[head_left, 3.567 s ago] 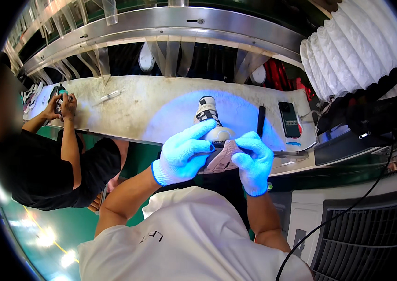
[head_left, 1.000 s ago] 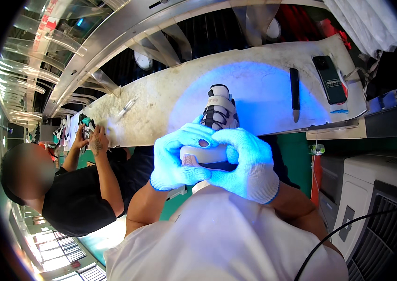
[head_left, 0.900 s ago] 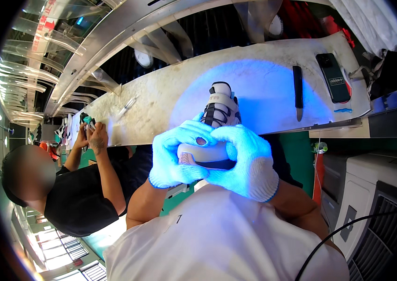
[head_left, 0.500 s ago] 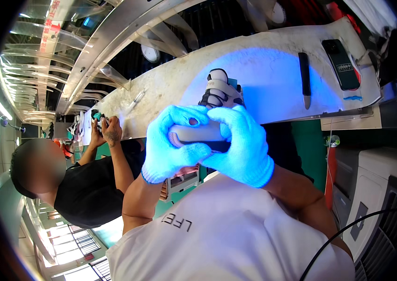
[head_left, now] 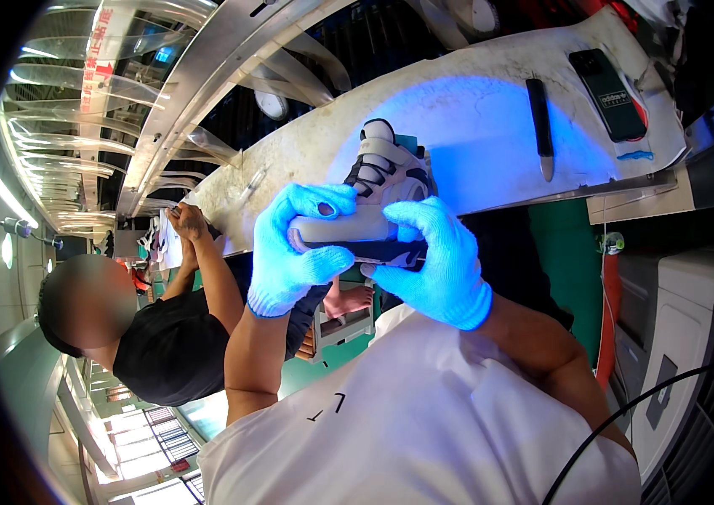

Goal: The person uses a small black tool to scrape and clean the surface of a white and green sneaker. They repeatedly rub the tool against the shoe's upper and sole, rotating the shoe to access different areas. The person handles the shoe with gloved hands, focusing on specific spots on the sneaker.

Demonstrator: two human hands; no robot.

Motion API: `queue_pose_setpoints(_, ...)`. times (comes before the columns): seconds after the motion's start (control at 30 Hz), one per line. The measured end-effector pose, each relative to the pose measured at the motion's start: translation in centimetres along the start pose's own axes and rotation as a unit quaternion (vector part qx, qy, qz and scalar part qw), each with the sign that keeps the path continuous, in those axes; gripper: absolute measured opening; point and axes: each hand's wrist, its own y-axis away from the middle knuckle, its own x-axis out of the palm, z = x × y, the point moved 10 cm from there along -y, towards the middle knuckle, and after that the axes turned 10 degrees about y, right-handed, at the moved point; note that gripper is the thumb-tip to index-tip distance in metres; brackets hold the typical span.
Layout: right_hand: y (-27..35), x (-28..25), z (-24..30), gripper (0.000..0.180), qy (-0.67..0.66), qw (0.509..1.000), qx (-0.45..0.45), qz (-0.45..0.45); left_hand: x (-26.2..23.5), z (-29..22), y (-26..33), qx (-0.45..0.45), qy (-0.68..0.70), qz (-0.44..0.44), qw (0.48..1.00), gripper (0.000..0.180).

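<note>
Between my hands is a grey-and-white sneaker with black laces, its toe end toward me and its tongue standing up at the far end. My left hand, in a knit glove glowing blue, curves around the left of the toe, fingers on top and thumb at the near side. My right hand, gloved alike, grips the sneaker's right side, fingers over the upper and thumb low near the sole. Dark and white patterning shows along the near edge of the sole. A hole in the left glove bares a fingertip.
A long worn worktable carries a blue patch of light. To the right lie a black-handled knife, a dark phone and a small blue strip. A co-worker in black sits left. A white machine stands right.
My thumbs and fingers have moved apart along the sneaker, baring more of its upper and sole edge. The view has shifted slightly. The co-worker's hands have moved.
</note>
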Motion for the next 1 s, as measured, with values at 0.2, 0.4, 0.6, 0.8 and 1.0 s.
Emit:
queue_pose_setpoints(0.2, -0.3, 1.1, -0.6, 0.073, -0.021, 1.0, 0.006, 0.021, -0.9, 0.6, -0.1, -0.008, 0.015, -0.003, 1.0, 0.051)
queue_pose_setpoints(0.4, -1.7, 3.1, -1.0, 0.078, -0.01, 0.997, 0.032, 0.068, -0.7, -1.5, -0.8, -0.037, -0.074, 0.006, 0.997, 0.052)
queue_pose_setpoints(0.6, -2.9, 4.2, -1.0, 0.084, 0.023, 0.996, 0.019, 0.086, -0.9, -2.0, -1.9, -0.024, -0.222, 0.029, 0.974, 0.052)
queue_pose_setpoints(0.8, -0.5, 3.3, -3.4, 0.086, 0.06, 0.997, 0.034, 0.039, -1.3, -2.0, -3.7, -0.027, -0.24, 0.068, 0.968, 0.05)
queue_pose_setpoints(1.0, -0.5, 3.0, -3.4, 0.077, 0.031, 0.998, 0.013, 0.062, -0.9, -2.5, -4.8, 0.025, -0.241, 0.114, 0.963, 0.046)
